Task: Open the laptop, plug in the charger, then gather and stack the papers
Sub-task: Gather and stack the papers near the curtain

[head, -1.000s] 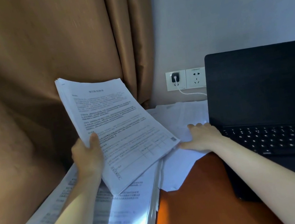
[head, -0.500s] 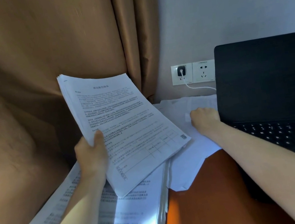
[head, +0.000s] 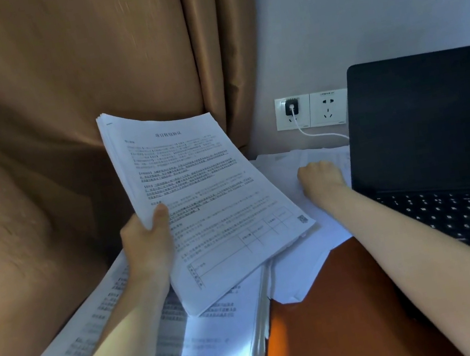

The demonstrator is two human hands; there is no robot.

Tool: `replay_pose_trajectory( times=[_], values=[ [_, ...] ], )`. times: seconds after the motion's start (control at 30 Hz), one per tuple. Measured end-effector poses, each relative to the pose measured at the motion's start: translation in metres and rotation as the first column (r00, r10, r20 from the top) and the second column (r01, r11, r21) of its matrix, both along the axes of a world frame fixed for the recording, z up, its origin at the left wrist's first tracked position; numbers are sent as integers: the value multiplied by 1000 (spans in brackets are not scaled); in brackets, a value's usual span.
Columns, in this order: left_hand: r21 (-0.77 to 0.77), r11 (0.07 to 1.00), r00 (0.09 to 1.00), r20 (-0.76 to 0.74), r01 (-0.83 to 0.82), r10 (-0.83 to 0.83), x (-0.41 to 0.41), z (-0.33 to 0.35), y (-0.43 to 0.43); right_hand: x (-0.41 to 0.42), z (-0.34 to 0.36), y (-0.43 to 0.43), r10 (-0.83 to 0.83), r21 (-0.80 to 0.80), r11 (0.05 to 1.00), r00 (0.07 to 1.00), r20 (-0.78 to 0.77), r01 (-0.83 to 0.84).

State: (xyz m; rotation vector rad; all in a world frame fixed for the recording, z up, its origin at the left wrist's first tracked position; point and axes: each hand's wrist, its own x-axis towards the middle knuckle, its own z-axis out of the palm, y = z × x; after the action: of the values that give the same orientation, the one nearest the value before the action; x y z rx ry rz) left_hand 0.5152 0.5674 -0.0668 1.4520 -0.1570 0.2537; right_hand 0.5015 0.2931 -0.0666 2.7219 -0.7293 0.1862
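My left hand point(head: 148, 242) grips a thick stack of printed papers point(head: 198, 190) by its left edge, thumb on top, and holds it tilted above the desk. Behind the stack my right hand point(head: 321, 179) lies on loose white sheets point(head: 298, 248) beside the laptop, its fingers curled down onto them; the fingertips are hidden. The black laptop point(head: 435, 119) stands open at the right with a dark screen. A black charger plug point(head: 291, 107) sits in the wall socket, and its white cable point(head: 319, 134) runs behind the laptop.
More printed sheets point(head: 210, 337) lie spread under my left forearm at the desk's left side. A brown curtain point(head: 61, 113) hangs close on the left. The orange-brown desk top point(head: 328, 317) shows between my arms. A second socket point(head: 327, 108) is free.
My right hand has reached farther back over the loose sheets and its fingers have curled from flat. The left hand still holds the stack in about the same place.
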Motion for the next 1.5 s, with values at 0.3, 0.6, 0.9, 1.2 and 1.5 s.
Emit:
replay_pose_trajectory(
  times=[0.3, 0.6, 0.9, 1.2, 1.5],
  values=[
    [83, 990, 990, -92, 112, -104, -3, 10, 7, -11, -10, -5, 128, 34, 985, 854, 504, -168],
    [269, 941, 944, -309, 205, -117, 7, 10, 17, -60, -11, 50, 644, -270, 629, 294, 706, -729],
    [262, 912, 886, -426, 317, -185, 1, 21, 30, -102, -13, 80, 564, 493, 321, 581, 587, -809],
    [292, 902, 883, -437, 317, -169, -4, 20, 24, -112, -20, 44, 332, 464, 652, 776, 537, -600],
    [354, 859, 874, -446, 369, -192, -5, 30, 37, -106, -6, 44, -256, 645, 92, 608, 752, -759]
  ],
)
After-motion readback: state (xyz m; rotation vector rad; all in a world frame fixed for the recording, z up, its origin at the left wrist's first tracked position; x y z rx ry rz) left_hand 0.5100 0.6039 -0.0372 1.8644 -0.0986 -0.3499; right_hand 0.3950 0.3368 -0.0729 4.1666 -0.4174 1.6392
